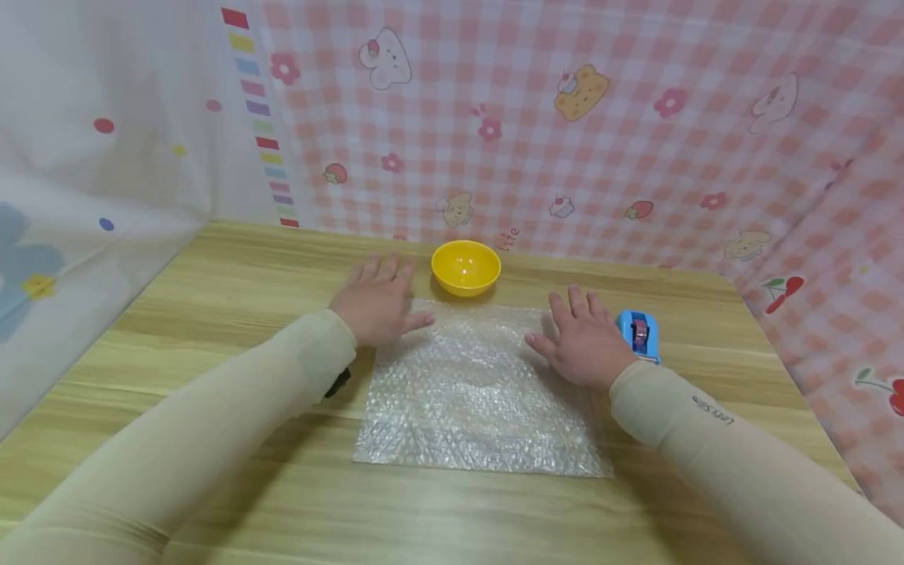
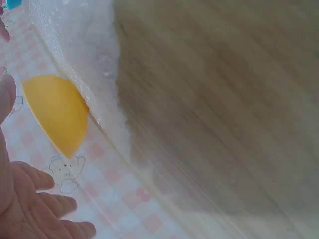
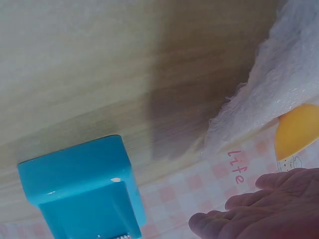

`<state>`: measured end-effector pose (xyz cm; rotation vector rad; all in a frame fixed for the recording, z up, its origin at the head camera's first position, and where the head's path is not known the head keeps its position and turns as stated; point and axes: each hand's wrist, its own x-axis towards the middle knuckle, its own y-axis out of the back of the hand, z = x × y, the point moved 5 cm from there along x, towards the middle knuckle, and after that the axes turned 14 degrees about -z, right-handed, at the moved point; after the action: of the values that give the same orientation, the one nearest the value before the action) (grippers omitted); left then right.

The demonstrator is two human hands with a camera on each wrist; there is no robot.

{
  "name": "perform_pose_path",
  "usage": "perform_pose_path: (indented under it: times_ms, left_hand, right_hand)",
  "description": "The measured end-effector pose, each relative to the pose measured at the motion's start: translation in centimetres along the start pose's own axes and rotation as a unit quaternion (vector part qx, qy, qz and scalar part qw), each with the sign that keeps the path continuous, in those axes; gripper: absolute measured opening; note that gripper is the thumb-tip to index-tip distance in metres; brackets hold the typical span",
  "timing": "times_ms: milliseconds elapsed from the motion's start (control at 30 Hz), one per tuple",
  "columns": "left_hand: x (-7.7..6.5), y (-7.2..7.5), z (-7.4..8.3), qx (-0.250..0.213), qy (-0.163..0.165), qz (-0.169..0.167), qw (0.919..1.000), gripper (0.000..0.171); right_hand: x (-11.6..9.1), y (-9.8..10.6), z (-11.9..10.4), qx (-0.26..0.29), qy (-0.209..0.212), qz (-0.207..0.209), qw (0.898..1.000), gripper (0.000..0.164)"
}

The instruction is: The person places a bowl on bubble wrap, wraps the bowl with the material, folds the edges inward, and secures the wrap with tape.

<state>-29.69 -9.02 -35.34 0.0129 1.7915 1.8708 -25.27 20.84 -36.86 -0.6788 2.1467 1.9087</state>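
Note:
A sheet of bubble wrap (image 1: pixel 480 400) lies flat on the wooden table. My left hand (image 1: pixel 377 302) is spread, palm down, over its upper left corner, fingers straight and nothing held. Over the right side of the sheet is my right hand (image 1: pixel 582 337), also spread with straight fingers. Just behind the sheet's far edge stands a yellow bowl (image 1: pixel 466 268), upright and with nothing in it. A blue tape dispenser (image 1: pixel 639 336) with a roll of tape sits just right of my right hand. In the right wrist view the dispenser (image 3: pixel 89 184) appears close up.
The wooden table (image 1: pixel 452 518) extends in front of the bubble wrap and to both sides. A pink checked cloth (image 1: pixel 494 118) with cartoon prints hangs along the back and right. White cloth (image 1: pixel 106 173) with coloured dots hangs at the left.

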Motion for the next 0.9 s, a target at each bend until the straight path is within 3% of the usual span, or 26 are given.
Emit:
perform_pose_path:
  times_ms: [267, 533, 900]
  left_hand:
    - [1.0, 0.3, 1.0, -0.002, -0.038, 0.007, 0.9992, 0.09]
    - [2.2, 0.4, 2.1, 0.03, -0.064, 0.0, 0.9975, 0.072]
    - [3.0, 0.8, 3.2, 0.019, -0.051, -0.018, 0.9983, 0.063]
  right_hand:
    - [-0.5, -0.1, 0.1, 0.009, 0.005, -0.004, 1.0, 0.092]
    - [-0.9, -0.2, 0.5, 0.014, 0.01, -0.001, 1.0, 0.092]
    - [-1.2, -0.4, 0.8, 0.007, 0.008, -0.001, 1.0, 0.091]
